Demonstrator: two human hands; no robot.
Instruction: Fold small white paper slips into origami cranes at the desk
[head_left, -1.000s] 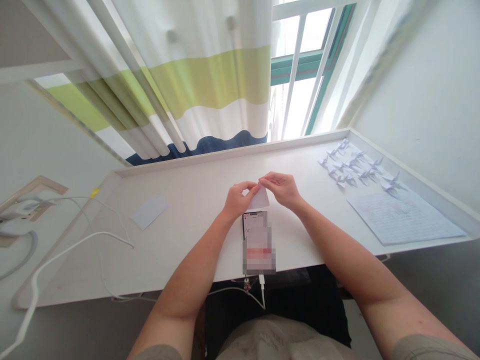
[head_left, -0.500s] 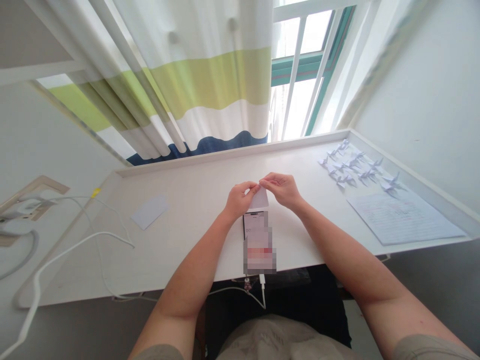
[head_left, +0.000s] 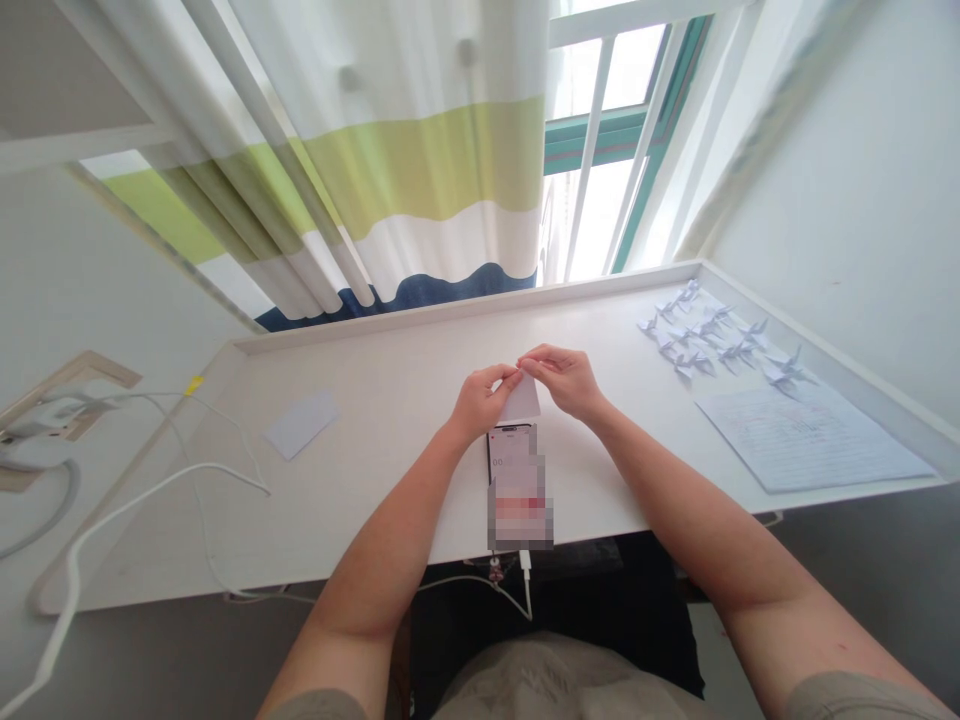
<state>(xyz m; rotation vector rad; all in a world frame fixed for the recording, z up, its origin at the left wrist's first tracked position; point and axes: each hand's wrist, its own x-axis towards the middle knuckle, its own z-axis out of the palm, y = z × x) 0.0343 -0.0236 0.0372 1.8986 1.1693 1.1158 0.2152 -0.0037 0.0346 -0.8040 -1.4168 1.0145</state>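
Observation:
Both hands meet over the middle of the white desk (head_left: 375,420). My left hand (head_left: 478,400) and my right hand (head_left: 564,378) each pinch the top edge of a small white piece of paper (head_left: 523,400), held just above the desk. The fingers of both hands are closed on it. Directly below the paper a phone (head_left: 516,485) lies flat on the desk, with a white cable plugged into its near end.
Several folded paper cranes (head_left: 712,335) sit at the back right, with a lined written sheet (head_left: 810,440) in front of them. A loose paper slip (head_left: 301,422) lies on the left. White cables (head_left: 150,480) trail over the left side. A striped curtain (head_left: 390,170) hangs behind.
The hands have barely moved. The paper has shifted slightly between the fingers, its lower right corner now a little further out.

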